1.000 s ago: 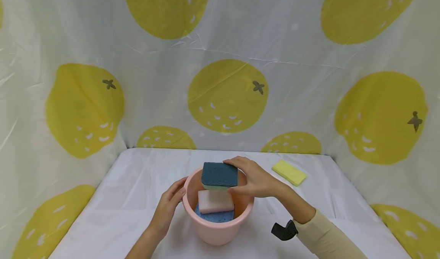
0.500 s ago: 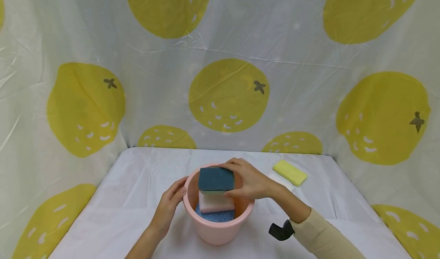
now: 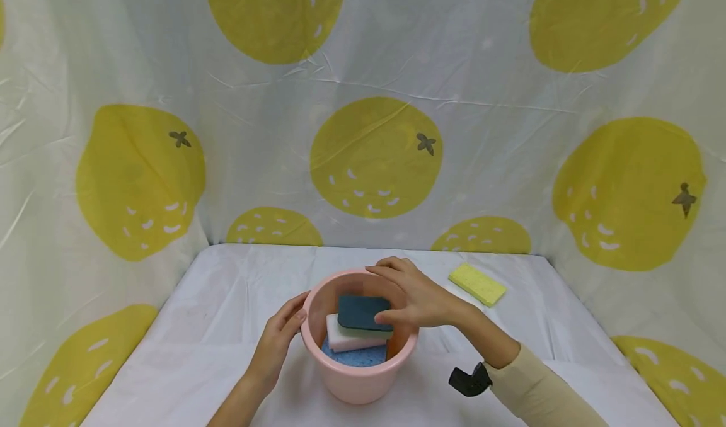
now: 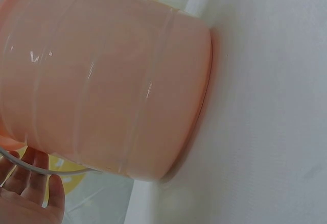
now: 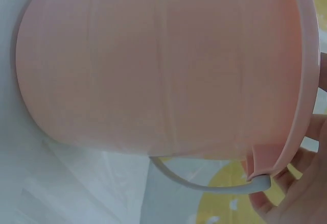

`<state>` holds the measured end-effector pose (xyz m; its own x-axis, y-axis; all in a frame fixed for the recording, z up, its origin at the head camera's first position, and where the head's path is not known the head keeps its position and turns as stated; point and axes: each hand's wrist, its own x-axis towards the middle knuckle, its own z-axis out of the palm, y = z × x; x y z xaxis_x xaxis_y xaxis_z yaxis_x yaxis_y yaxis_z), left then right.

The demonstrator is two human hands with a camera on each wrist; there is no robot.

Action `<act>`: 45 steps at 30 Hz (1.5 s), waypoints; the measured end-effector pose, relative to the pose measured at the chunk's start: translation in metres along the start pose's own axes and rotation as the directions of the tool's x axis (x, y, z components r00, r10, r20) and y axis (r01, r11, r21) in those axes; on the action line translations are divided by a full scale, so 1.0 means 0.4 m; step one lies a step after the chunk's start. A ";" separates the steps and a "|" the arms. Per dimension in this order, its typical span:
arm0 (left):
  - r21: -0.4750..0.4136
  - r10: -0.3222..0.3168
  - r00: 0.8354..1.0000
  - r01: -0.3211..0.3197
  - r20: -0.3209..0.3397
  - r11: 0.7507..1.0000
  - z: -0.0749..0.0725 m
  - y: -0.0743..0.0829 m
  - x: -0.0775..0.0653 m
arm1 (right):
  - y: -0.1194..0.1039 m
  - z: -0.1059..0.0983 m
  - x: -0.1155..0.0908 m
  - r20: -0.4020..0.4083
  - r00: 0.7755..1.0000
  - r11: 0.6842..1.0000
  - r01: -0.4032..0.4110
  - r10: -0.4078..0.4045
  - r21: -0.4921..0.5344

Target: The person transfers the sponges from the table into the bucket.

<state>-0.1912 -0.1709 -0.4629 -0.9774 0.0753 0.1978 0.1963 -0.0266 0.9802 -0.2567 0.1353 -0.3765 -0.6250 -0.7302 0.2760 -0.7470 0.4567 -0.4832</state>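
Note:
A pink bucket stands upright on the white cloth. Inside it are a blue sponge, a pale pink sponge on top of that, and a green scouring sponge with its dark side up, tilted on the pile. My right hand is over the bucket's right rim, fingers spread apart. Its thumb overlaps the green sponge's edge in the head view. On the left, my left hand rests its fairly straight fingers and thumb against the bucket's outside near the rim. In the left wrist view its fingers reach behind the handle.
A yellow sponge lies on the white tablecloth at the back right. The bucket's grey handle hangs on its side. A lemon-print curtain encloses the back and both sides.
The green scouring sponge has gone from the right hand's grip above the bucket down onto the pile inside. The right hand's fingers have parted from it. The left hand has stayed put.

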 end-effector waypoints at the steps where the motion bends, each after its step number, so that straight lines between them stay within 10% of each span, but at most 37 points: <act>1: 0.002 -0.002 1.000 0.002 -0.001 1.000 0.000 0.001 0.000 | 0.000 -0.002 -0.004 -0.003 1.000 1.000 -0.002 0.002 0.003; 45: -0.005 0.007 1.000 -0.007 0.011 1.000 -0.001 0.000 -0.001 | 0.136 -0.064 -0.141 -0.182 0.961 0.977 -0.213 0.207 -0.011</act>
<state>-0.1909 -0.1713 -0.4627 -0.9750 0.0857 0.2048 0.2028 -0.0325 0.9787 -0.2678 0.2142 -0.3971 -0.7969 -0.5146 0.3164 -0.5992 0.6073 -0.5217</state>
